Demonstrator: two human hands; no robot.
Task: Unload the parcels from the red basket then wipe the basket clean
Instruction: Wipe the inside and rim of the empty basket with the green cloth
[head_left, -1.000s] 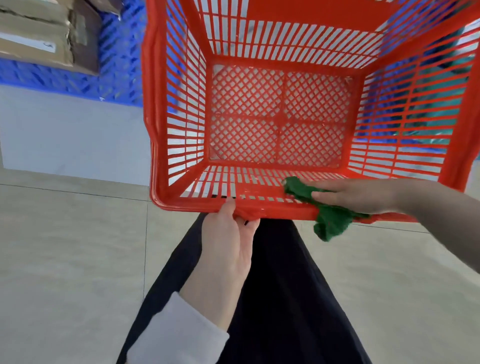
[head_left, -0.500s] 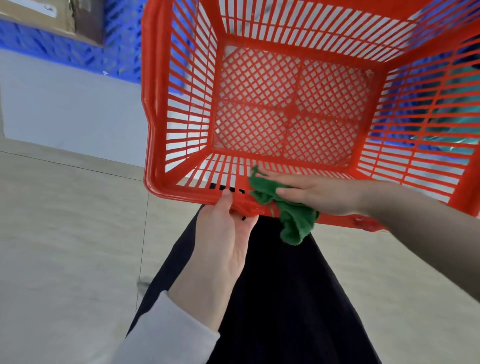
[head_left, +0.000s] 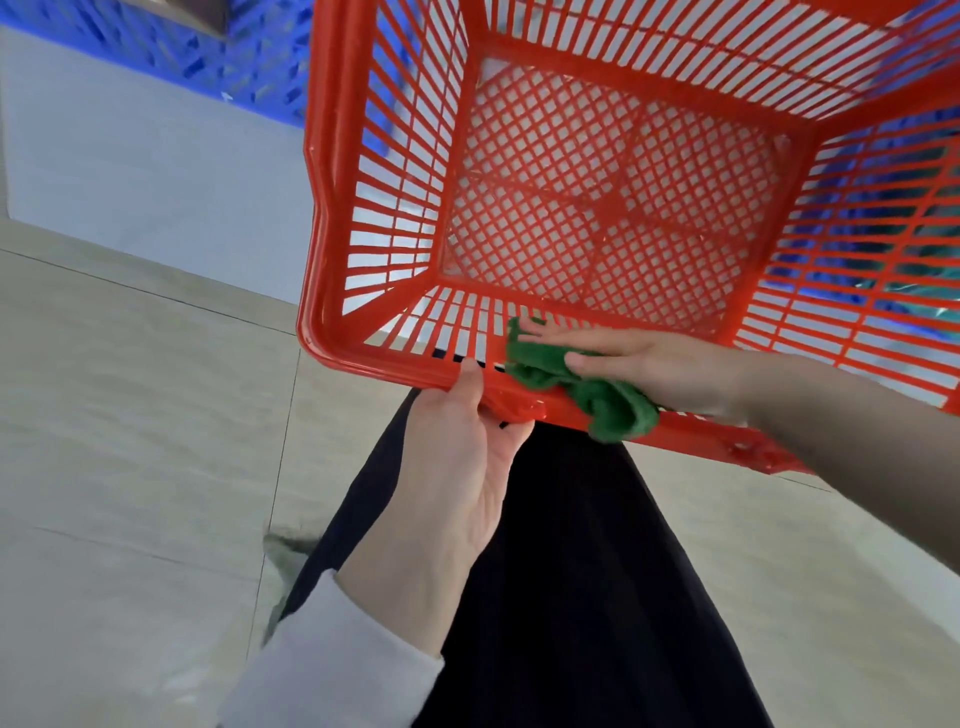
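The red basket (head_left: 332, 208) is tipped toward me, its slatted walls and mesh floor empty. My left hand (head_left: 457, 457) grips the near rim from below, thumb on the rim's top edge. My right hand (head_left: 649, 366) lies flat with straight fingers on a green cloth (head_left: 597, 397), pressing it against the inside of the near wall and over the rim. Part of the cloth hangs outside the rim. No parcels are inside the basket.
A blue plastic crate (head_left: 249, 57) stands at the back left on a pale platform (head_left: 156, 171), with a corner of a cardboard parcel (head_left: 208, 13) at the top edge. Beige floor tiles (head_left: 130, 415) lie below. My dark skirt (head_left: 571, 597) hangs under the basket.
My right hand has slid the green cloth leftward along the basket's near wall toward my left hand. The basket has tilted a little, its right side dropping.
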